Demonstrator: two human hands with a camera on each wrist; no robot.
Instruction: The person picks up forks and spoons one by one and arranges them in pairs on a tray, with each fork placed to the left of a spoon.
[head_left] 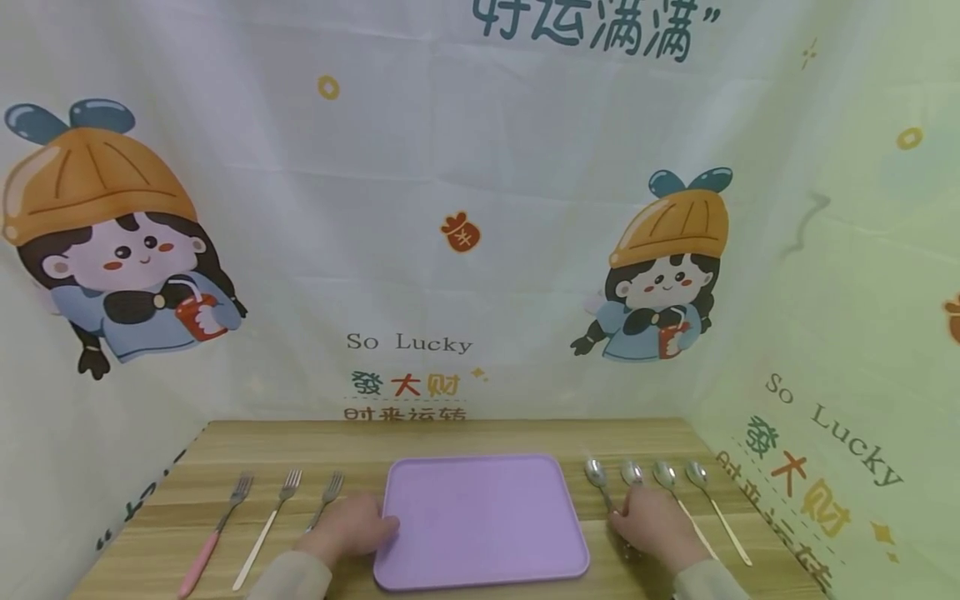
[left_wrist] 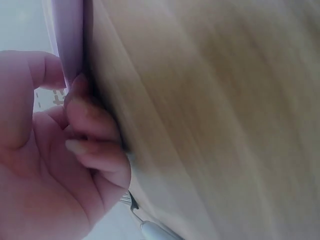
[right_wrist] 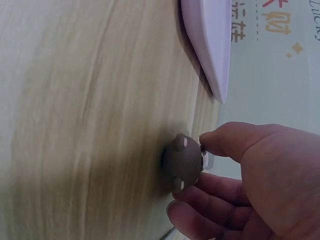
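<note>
My left hand (head_left: 354,525) grips the left edge of a light purple tray (head_left: 480,521), its thumb over the rim and its curled fingertips at the underside. In the left wrist view the tray's side (left_wrist: 69,40) shows between thumb and fingers. Over on the right, my right hand (head_left: 654,523) pinches the handle of the leftmost metal spoon (head_left: 596,473). The right wrist view shows a brown, bear-shaped handle end (right_wrist: 183,162) between thumb and fingers, close over the wood. Behind the hand, the second spoon (head_left: 632,472) has its handle mostly hidden.
Two more spoons (head_left: 697,475) lie at the right, handles toward me. Left of the tray are a pink-handled fork (head_left: 217,533), a light-handled fork (head_left: 270,525) and a third fork (head_left: 330,490), partly covered by my left hand. A printed cloth (head_left: 420,250) hangs behind the wooden table (head_left: 315,437).
</note>
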